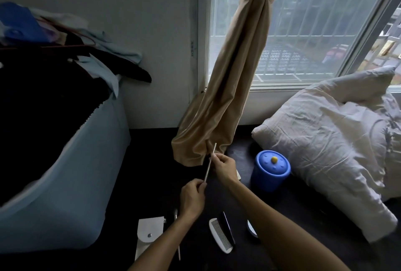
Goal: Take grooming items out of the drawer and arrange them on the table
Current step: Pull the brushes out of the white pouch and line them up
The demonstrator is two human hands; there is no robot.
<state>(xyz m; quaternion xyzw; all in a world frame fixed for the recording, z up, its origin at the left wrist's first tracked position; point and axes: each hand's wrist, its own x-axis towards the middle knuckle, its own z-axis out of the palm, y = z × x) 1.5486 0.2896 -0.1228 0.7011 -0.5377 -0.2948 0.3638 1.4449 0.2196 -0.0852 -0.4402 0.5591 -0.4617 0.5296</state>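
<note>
While it slants above the dark tabletop [152, 184], the thin silver metal rod [207, 171] is pinched at its lower end by the left hand [192, 198], whose fingers are curled together on it. The right hand [224, 168] pinches it higher up between thumb and forefinger, and its tip overlaps the tan curtain [217, 108]. Nearer lie a white plastic comb [220, 236], a black comb [227, 226] just beside it, and a white snap-button pouch [149, 231]. A blue lidded tub [270, 171] stands to the right.

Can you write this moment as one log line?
left hand: pinches thin metal stick, lower end | right hand: pinches it higher up | laid out: white comb, white pouch
</note>
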